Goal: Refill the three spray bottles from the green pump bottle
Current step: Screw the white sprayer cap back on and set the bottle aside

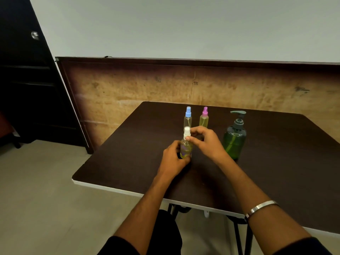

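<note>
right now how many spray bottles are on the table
3. The white-capped spray bottle stands nearest, held by the left hand and right hand. The blue-capped one and the pink-capped one stand behind it, side by side.

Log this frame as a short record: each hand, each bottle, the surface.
left hand: grips the body of the white-cap bottle
right hand: pinches that bottle's white cap
blue-cap bottle: upright, behind the hands, untouched
pink-cap bottle: upright, right of the blue one, yellowish liquid
pump bottle: green, upright, right of the hands, untouched
table: dark top
</note>
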